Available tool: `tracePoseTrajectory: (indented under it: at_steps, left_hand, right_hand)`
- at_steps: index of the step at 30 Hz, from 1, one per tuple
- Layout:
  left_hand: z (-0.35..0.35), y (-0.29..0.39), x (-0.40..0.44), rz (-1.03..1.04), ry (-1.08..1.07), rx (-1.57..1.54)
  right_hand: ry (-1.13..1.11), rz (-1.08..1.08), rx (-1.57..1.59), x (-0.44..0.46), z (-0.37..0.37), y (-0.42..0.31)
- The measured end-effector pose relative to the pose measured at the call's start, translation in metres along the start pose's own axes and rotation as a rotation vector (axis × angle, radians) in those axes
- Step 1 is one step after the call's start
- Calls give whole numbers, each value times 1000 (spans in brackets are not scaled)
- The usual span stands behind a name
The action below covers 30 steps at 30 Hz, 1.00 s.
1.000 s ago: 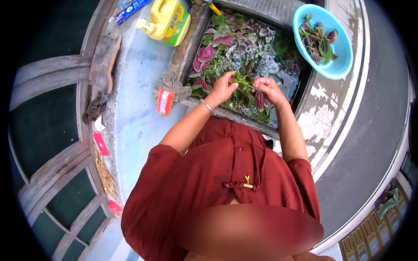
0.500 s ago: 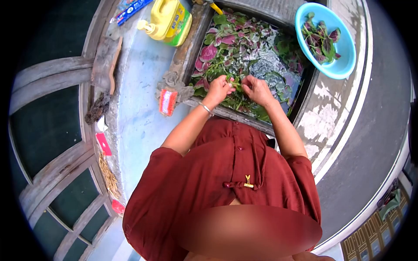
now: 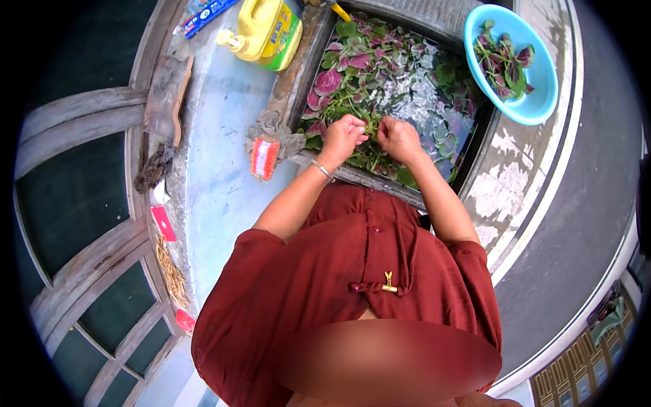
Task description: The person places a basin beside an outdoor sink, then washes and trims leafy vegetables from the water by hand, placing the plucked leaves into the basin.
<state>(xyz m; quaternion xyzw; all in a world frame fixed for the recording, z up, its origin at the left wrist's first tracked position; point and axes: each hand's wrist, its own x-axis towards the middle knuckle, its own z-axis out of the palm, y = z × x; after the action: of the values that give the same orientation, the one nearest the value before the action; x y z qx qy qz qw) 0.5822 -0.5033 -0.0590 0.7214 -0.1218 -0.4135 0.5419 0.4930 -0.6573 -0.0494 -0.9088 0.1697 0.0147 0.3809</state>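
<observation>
Purple-and-green amaranth leaves (image 3: pixel 359 61) float in water in a stone sink (image 3: pixel 386 180) in front of me. My left hand (image 3: pixel 344 140), with a bracelet at the wrist, is closed in a pinch over the sink's near side. My right hand (image 3: pixel 400 141) is curled beside it, thumb and fingertips pressed together. A thin green amaranth stem (image 3: pixel 371 127) shows between the two sets of fingertips, partly hidden by them. More leaves and stems lie just below both hands.
A light blue basin (image 3: pixel 539 108) with several amaranth sprigs stands on the right ledge. To the left are a yellow pump bottle (image 3: pixel 254 39), a red-bristled scrubbing brush (image 3: pixel 264 159) and a grey rag (image 3: pixel 288 140). A yellow handle (image 3: pixel 341 11) leans at the sink's far corner.
My right hand has turned slightly, its fingers more tightly curled. My left fingers have shifted a little, and less of the green stem shows between the hands. The whole view has moved slightly.
</observation>
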Motion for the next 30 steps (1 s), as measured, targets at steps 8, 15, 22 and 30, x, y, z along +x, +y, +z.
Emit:
tracePoseTrajectory:
  at_steps: [8, 15, 22, 30]
  left_hand:
    - [7, -4, 7, -16, 16, -49]
    - [-5, 1, 2, -236, 5, -334]
    - [1, -7, 2, -213, -1, -401]
    - [8, -18, 2, -218, 50, -337]
  right_hand:
    - [13, 574, 601, 16, 27, 15]
    - [64, 51, 468, -1, -22, 0]
    - [14, -273, 165, -5, -5, -9]
    - [65, -285, -40, -10, -3, -16]
